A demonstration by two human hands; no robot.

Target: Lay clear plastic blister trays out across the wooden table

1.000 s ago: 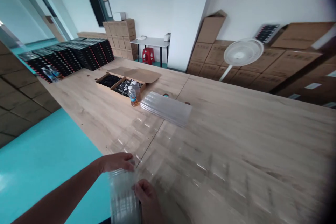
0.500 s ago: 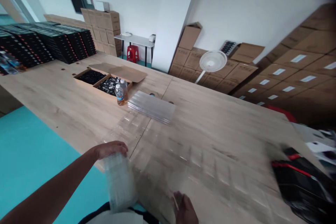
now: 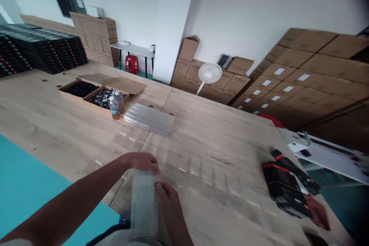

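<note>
A narrow stack of clear plastic trays (image 3: pixel 143 203) stands on end at the near edge of the wooden table (image 3: pixel 225 142). My left hand (image 3: pixel 142 161) is closed over its top end. My right hand (image 3: pixel 167 196) grips its right side, fingers curled against the plastic. More clear trays (image 3: pixel 196 169) lie spread flat on the table just beyond my hands. A tidy pile of clear trays (image 3: pixel 149 119) lies farther back, near two water bottles (image 3: pixel 116 105).
An open cardboard box (image 3: pixel 92 94) of small dark parts sits behind the bottles. Black boxes (image 3: pixel 285 190) lie at the right, with another person's hand (image 3: pixel 318 211) beside them. Stacked black boxes (image 3: pixel 37 52) fill the far left. Cartons (image 3: pixel 302 80) and a white fan (image 3: pixel 209 73) stand along the wall.
The view has swung to the right. My right hand came back from the table edge and took hold of the tray stack again. My left hand kept its hold on top.
</note>
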